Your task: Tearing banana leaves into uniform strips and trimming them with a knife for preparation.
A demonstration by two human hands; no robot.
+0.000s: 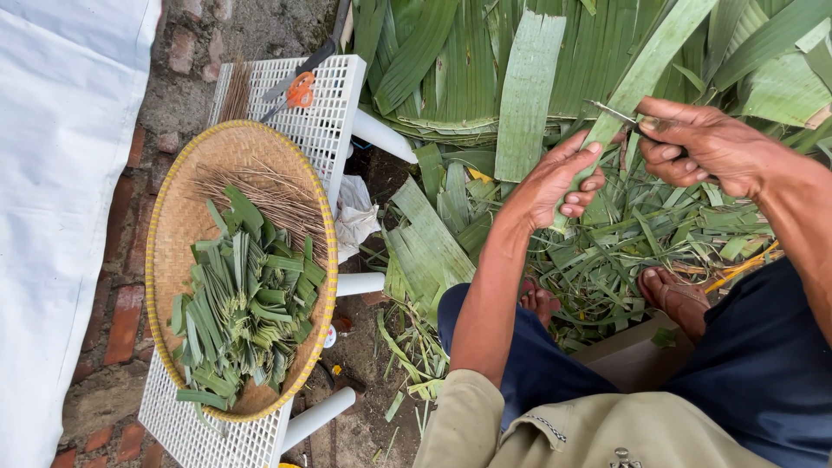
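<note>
1. Green leaf strip (646, 74) runs from your left hand (555, 178) up toward one o'clock; your fingers are closed around its lower end.
2. Your right hand (702, 143), at three o'clock of the left, is closed on a small knife (617, 115), blade touching the strip.
3. At nine o'clock, a woven basket (178, 225) on a white plastic stool (325, 113) holds folded leaf pieces (247, 303).

The person wore a khaki shirt (555, 433) with short sleeves that left both forearms bare, and dark navy trousers (763, 373). A metal button (620, 454) sat at the shirt front. Brown sandals (685, 299) showed on the bare feet.
</note>
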